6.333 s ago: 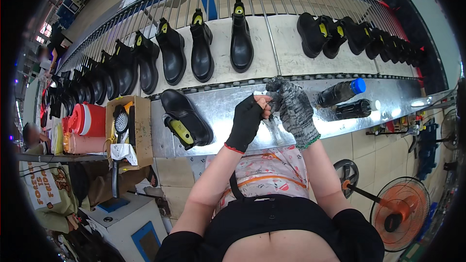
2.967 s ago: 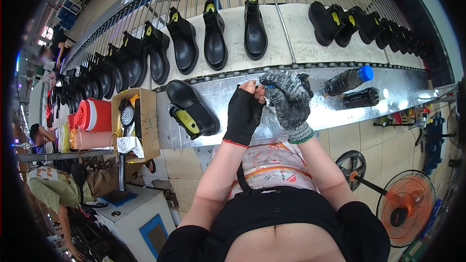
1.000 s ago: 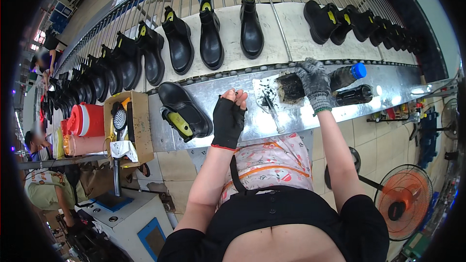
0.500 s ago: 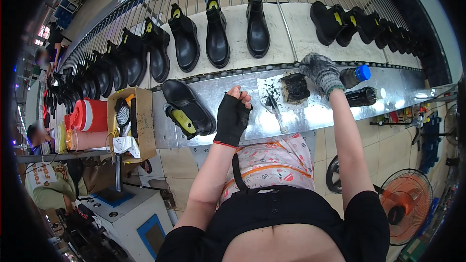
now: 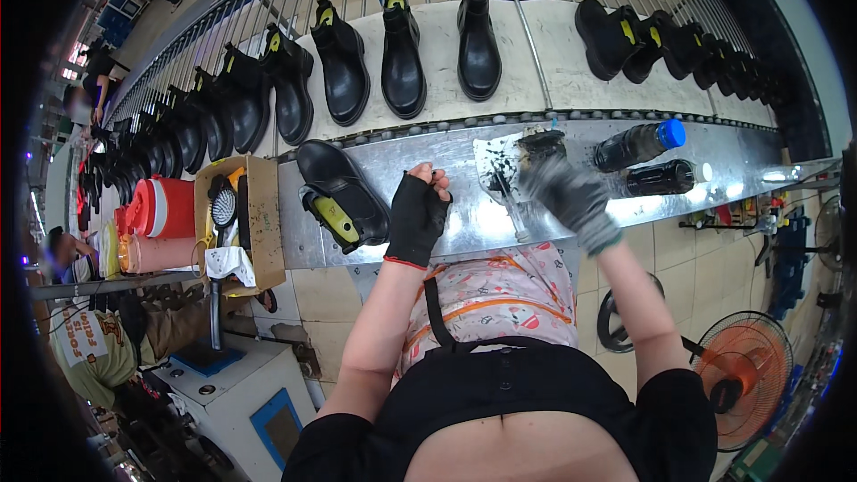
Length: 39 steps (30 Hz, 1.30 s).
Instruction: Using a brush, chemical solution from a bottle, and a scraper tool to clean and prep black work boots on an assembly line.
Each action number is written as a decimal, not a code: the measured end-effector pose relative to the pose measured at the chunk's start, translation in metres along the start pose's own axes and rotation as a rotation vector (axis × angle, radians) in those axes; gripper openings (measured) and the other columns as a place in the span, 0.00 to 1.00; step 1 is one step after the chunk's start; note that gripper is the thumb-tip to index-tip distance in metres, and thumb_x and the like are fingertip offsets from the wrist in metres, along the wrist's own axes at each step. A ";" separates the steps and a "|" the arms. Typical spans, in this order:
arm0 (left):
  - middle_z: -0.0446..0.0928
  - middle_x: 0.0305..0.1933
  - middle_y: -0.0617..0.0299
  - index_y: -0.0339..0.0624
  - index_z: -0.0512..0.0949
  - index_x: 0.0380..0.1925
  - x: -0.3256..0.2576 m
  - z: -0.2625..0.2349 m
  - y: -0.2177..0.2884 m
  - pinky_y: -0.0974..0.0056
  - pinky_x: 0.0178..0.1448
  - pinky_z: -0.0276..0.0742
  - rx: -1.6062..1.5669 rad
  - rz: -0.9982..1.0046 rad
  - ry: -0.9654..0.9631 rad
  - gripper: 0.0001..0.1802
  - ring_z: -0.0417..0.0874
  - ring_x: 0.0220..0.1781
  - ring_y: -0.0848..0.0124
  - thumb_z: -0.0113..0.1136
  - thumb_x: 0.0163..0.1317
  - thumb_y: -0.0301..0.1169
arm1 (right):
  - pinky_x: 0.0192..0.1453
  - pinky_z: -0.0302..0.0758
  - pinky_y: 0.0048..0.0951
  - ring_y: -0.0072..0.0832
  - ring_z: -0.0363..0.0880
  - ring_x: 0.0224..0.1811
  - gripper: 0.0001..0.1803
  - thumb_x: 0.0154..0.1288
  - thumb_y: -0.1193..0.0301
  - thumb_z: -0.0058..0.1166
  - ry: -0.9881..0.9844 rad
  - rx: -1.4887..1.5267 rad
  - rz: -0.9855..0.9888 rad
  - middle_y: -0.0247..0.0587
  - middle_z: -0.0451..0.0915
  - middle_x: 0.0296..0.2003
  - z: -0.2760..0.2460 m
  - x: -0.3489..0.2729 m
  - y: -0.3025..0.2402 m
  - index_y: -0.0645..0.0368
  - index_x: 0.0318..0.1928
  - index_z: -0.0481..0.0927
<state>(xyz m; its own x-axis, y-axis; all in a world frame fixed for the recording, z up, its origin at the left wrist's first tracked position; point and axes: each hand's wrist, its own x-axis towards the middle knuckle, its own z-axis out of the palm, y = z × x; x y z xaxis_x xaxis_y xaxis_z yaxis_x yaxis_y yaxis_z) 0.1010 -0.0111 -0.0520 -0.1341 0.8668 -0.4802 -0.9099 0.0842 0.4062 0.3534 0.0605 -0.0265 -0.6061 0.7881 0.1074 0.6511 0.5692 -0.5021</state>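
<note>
My left hand (image 5: 420, 212), in a black fingerless glove, hovers over the metal ledge (image 5: 464, 241) with its fingers curled in. What they hold, if anything, is hidden. Just left of it a black ankle boot (image 5: 335, 170) lies on its side, showing a yellow-green insole. My right hand (image 5: 576, 203) wears a grey knitted glove and is smeared by motion. It is over the ledge, beside a slim clear-handled tool (image 5: 511, 205) and a black-stained pad (image 5: 540, 143) on white stained paper (image 5: 488, 156).
A dark bottle with a blue cap (image 5: 629, 147) and another dark bottle (image 5: 661, 178) lie to the right. Several black boots (image 5: 348, 71) stand along the conveyor (image 5: 437, 45) behind. At left are a cardboard box of brushes (image 5: 259, 223) and a red jug (image 5: 165, 207).
My right hand has come nearer and left, away from the black pad's far right side, uncovering more of the blue-capped bottle. My left hand has shifted slightly left.
</note>
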 end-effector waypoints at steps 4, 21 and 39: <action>0.75 0.38 0.52 0.39 0.67 0.45 0.005 -0.006 -0.002 0.70 0.34 0.76 -0.006 -0.010 0.034 0.12 0.78 0.34 0.67 0.53 0.62 0.24 | 0.41 0.75 0.36 0.38 0.78 0.38 0.21 0.54 0.54 0.58 -0.298 -0.198 0.163 0.43 0.76 0.42 0.040 -0.038 -0.041 0.46 0.48 0.79; 0.76 0.39 0.54 0.34 0.71 0.41 0.005 0.013 -0.023 0.71 0.40 0.78 0.102 -0.088 -0.054 0.09 0.79 0.38 0.70 0.56 0.62 0.26 | 0.56 0.70 0.35 0.46 0.73 0.53 0.27 0.64 0.66 0.49 0.150 0.293 0.372 0.56 0.72 0.53 0.034 -0.093 -0.049 0.62 0.62 0.64; 0.78 0.36 0.57 0.38 0.73 0.35 -0.006 0.035 -0.027 0.72 0.33 0.74 0.306 -0.058 -0.175 0.09 0.75 0.31 0.75 0.56 0.63 0.33 | 0.41 0.75 0.37 0.43 0.78 0.38 0.25 0.59 0.65 0.56 0.192 0.152 0.123 0.50 0.78 0.38 0.000 -0.047 -0.083 0.58 0.56 0.71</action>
<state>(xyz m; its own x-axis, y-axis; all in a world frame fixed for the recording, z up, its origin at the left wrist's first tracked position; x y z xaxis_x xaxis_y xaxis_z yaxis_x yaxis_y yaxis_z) 0.1403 -0.0012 -0.0331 0.0071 0.9251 -0.3796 -0.7508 0.2557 0.6090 0.3280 -0.0231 0.0104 -0.4193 0.8874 0.1914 0.6295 0.4361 -0.6430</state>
